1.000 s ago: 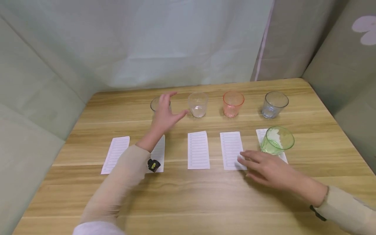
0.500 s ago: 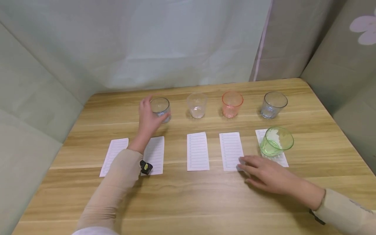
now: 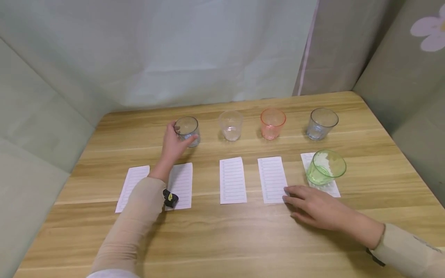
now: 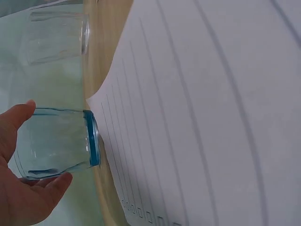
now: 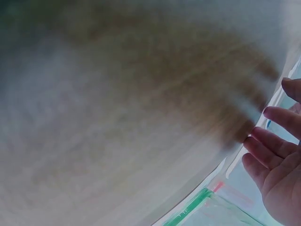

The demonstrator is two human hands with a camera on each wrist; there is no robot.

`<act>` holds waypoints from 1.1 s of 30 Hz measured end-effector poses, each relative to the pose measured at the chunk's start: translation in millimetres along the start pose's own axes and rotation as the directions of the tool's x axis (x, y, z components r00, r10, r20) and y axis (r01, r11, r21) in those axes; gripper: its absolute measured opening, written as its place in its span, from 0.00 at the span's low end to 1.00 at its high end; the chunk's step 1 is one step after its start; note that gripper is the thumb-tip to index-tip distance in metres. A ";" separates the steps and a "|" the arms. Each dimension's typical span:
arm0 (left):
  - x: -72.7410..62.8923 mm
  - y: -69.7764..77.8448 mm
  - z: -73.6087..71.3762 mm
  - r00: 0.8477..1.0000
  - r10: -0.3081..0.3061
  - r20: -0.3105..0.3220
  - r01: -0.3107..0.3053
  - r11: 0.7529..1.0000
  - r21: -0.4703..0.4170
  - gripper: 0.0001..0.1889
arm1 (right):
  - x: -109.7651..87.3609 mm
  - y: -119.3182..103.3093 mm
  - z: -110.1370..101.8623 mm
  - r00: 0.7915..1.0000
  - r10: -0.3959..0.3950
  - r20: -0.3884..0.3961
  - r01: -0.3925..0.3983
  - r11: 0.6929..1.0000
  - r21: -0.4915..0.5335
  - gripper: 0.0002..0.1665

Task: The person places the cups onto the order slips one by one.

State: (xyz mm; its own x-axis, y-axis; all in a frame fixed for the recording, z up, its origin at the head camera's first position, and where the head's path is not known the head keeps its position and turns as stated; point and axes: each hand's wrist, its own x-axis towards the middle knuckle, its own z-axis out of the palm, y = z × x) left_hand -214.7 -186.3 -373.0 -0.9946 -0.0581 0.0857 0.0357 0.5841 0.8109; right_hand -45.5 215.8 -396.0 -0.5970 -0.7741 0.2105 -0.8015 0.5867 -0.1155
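Observation:
At the left of the back row, a bluish clear drinking glass (image 3: 186, 130) stands upright on the table. My left hand (image 3: 172, 143) holds it from its left and near side. In the left wrist view, the thumb and fingers lie on opposite sides of the glass (image 4: 61, 141). My right hand (image 3: 317, 205) rests low over the table, fingers relaxed, its fingertips at the lower corner of a lined paper slip (image 3: 272, 179). Behind that hand, a green glass (image 3: 321, 173) stands on the rightmost paper slip (image 3: 334, 190).
Along the back stand a clear glass (image 3: 231, 127), a red-orange glass (image 3: 272, 125) and a grey-blue glass (image 3: 320, 125). More lined slips lie in the front row: a middle slip (image 3: 232, 181), one under the left wrist (image 3: 182, 181) and a far-left slip (image 3: 133, 183). Cloth curtains (image 3: 208, 50) surround the wooden table (image 3: 222, 239).
My left hand moved left from the gap beside the clear glass, passed over the bluish glass and took hold of its left side. The right hand has stayed almost in place.

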 end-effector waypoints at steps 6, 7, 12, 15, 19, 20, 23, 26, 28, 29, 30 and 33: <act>0.5 0.1 -1.1 1.000 -0.007 0.009 0.007 1.000 -0.006 0.45 | -0.3 -0.6 -1.5 1.000 0.001 0.004 -0.001 1.000 -0.003 0.23; 0.4 0.1 -1.2 1.000 -0.008 0.007 0.008 1.000 -0.006 0.45 | -0.2 -0.7 -1.7 1.000 0.003 0.008 -0.003 1.000 -0.003 0.23; -0.5 -0.2 -1.8 1.000 -0.006 -0.007 0.006 1.000 -0.030 0.44 | -0.5 -0.9 -2.8 0.999 0.010 0.030 -0.010 1.000 -0.008 0.25; -2.0 0.4 -3.1 1.000 0.006 -0.008 -0.006 0.999 -0.046 0.44 | -0.9 -0.8 -3.0 1.000 0.006 0.030 -0.006 1.000 -0.012 0.26; -6.8 4.5 -6.1 1.000 0.013 -0.004 -0.013 0.998 -0.065 0.44 | -1.8 -0.9 -2.9 1.000 -0.003 0.024 0.003 1.000 -0.016 0.26; -8.4 5.6 -6.7 1.000 0.015 -0.006 -0.015 0.998 -0.065 0.44 | -2.1 -1.0 -2.7 1.000 -0.005 0.023 0.006 1.000 -0.017 0.26; -12.9 10.9 -7.2 0.999 0.033 -0.019 -0.034 0.997 -0.065 0.43 | -3.3 -1.2 -2.3 1.000 -0.011 0.015 0.011 1.000 -0.022 0.27; -17.2 18.1 -4.8 0.998 0.058 -0.028 -0.060 0.995 -0.077 0.42 | -4.3 -1.2 -2.1 1.000 -0.014 0.003 0.014 1.000 -0.023 0.27; -20.2 23.9 -2.1 0.997 0.076 -0.025 -0.078 0.993 -0.087 0.41 | -4.5 -1.2 -2.3 1.000 -0.014 -0.004 0.014 1.000 -0.021 0.27; -21.9 27.1 -0.7 0.996 0.083 -0.019 -0.085 0.992 -0.092 0.41 | -4.5 -1.3 -2.4 1.000 -0.015 -0.006 0.015 1.000 -0.019 0.27; -23.5 30.2 0.8 0.996 0.090 -0.013 -0.091 0.991 -0.099 0.41 | -4.6 -1.3 -2.5 1.000 -0.014 -0.006 0.014 1.000 -0.018 0.27; -28.6 40.1 5.7 0.993 0.116 0.016 -0.114 0.988 -0.105 0.42 | -4.6 -1.7 -2.6 1.000 -0.010 0.000 0.010 1.000 -0.017 0.27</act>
State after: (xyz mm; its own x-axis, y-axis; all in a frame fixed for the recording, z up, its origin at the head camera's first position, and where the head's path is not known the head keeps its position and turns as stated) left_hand -185.4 -156.6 -346.1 -0.9852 0.0231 0.1697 0.1585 0.4986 0.8522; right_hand -41.3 219.0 -394.2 -0.5892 -0.7797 0.2119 -0.8065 0.5832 -0.0967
